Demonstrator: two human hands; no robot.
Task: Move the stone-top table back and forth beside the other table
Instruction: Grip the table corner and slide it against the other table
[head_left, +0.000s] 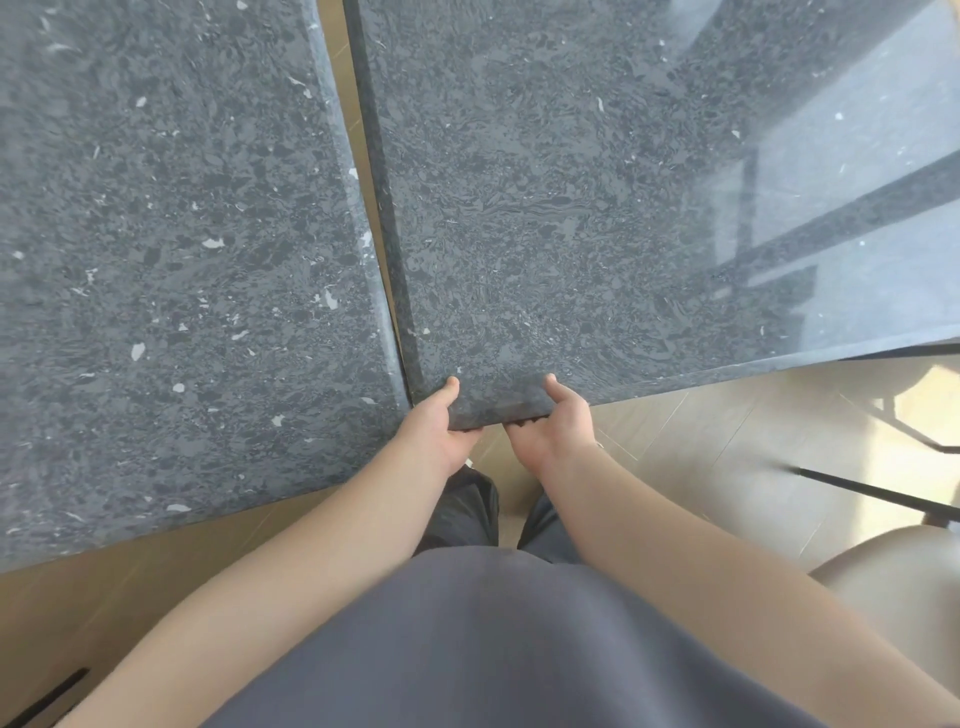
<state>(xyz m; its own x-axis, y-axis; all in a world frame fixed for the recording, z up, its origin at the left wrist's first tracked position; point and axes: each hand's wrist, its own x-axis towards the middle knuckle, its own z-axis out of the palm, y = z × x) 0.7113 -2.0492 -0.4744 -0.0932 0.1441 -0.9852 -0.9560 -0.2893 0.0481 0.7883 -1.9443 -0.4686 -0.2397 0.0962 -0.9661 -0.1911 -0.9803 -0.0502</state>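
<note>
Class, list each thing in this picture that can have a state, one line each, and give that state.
Stone-top table: held at its near corner, apart from its neighbour.
Other table: untouched, standing alongside.
Left hand: grips the corner, thumb on top.
Right hand: grips the corner, thumb on top.

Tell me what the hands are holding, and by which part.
Both the left hand and right hand grip the stone-top table at its near corner, thumbs on top, fingers under the edge.
</note>
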